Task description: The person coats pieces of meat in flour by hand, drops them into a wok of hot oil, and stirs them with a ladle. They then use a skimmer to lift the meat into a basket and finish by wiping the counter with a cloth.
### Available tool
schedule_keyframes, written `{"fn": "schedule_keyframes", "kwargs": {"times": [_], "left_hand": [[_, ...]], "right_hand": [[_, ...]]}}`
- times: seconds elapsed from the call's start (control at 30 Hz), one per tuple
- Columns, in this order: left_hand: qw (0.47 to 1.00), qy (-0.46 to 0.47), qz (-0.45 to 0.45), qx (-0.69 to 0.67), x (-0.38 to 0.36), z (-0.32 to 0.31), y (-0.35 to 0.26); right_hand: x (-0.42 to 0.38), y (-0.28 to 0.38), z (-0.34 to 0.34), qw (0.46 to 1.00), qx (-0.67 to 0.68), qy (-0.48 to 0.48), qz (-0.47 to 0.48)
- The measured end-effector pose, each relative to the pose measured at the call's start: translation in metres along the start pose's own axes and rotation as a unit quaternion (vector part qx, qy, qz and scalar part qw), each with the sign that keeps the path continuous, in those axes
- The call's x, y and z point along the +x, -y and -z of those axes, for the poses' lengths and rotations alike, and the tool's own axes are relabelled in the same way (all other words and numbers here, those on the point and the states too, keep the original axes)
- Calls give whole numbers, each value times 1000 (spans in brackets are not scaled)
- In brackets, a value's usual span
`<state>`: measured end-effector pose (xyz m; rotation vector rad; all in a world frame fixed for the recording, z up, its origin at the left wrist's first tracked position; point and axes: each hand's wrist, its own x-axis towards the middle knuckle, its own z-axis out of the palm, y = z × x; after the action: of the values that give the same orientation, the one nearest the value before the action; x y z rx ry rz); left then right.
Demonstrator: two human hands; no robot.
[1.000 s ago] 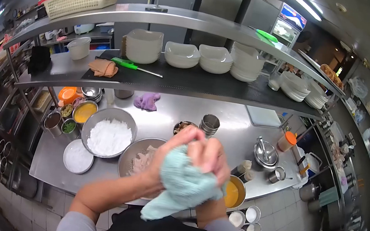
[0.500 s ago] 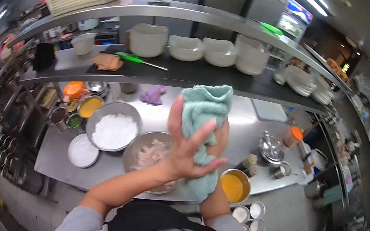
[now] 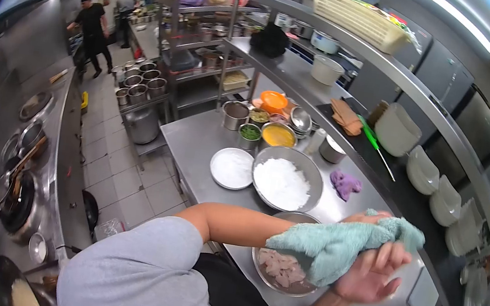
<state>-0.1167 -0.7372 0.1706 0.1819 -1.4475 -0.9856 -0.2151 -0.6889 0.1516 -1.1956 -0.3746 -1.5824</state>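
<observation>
A fluffy pale-green towel (image 3: 332,246) drapes over my left forearm and wrist, its far end bunched at my left hand (image 3: 369,217). That hand grips the towel, with its fingers mostly covered. My right hand (image 3: 369,274) is just below, palm partly showing, its fingers apart and slightly bent against the towel's edge. Under the towel stands a metal bowl (image 3: 294,290) of pale raw meat pieces (image 3: 282,268), partly hidden by my arm. Behind it is a larger metal bowl (image 3: 317,185) holding white powder (image 3: 281,183). Left of that sits a plate of white powder (image 3: 232,168).
Small metal pots stand at the table's back, one with yellow liquid (image 3: 277,135), one with chopped greens (image 3: 250,132). A purple cloth (image 3: 345,184) lies near the shelf (image 3: 326,108). Woks (image 3: 19,202) line the stove at left. Two people (image 3: 91,34) stand down the aisle.
My view has swung left, bringing the stove and aisle in. The towel has gone from upright between my hands to lying across my left forearm. My right hand now shows in front of it.
</observation>
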Motion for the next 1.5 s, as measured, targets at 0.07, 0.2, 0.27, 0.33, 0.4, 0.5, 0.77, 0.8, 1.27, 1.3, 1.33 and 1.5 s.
{"fn": "schedule_keyframes", "kwargs": {"times": [0.07, 0.2, 0.27, 0.33, 0.4, 0.5, 0.77, 0.8, 1.27, 1.3, 1.33, 1.5], "left_hand": [[931, 8, -235, 280, 3, 7, -5], [973, -46, 125, -188, 25, 13, -34], [963, -20, -177, 202, 22, 24, -27], [889, 93, -172, 414, -15, 3, -7], [850, 146, -175, 474, -23, -7, -2], [868, 169, -159, 439, -1, -22, -29], [873, 290, 29, 391, -32, 54, -65], [872, 292, 65, 388, -50, 70, -60], [868, 156, 419, 215, -230, 116, -21], [869, 155, 417, 215, -228, 116, -23], [874, 131, 416, 216, -226, 116, -24], [842, 6, 504, 191, -227, 122, -32]], "right_hand": [[-30, -32, 14, 961, 262, 70, -50], [-98, -51, 47, 914, 174, -258, -260], [-81, -40, 35, 932, 137, -258, -213], [-39, -14, 9, 925, 66, -346, -138], [-1, 3, -4, 894, 46, -432, -111], [20, 68, 78, 837, -431, -334, -59], [270, 245, 153, 296, -948, 74, 86], [285, 250, 165, 303, -949, 83, -29], [304, 239, 144, 325, -925, 76, -179], [305, 245, 140, 346, -908, 73, -223], [309, 251, 137, 366, -889, 71, -265], [258, 184, 27, 282, -947, 97, 122]]}}
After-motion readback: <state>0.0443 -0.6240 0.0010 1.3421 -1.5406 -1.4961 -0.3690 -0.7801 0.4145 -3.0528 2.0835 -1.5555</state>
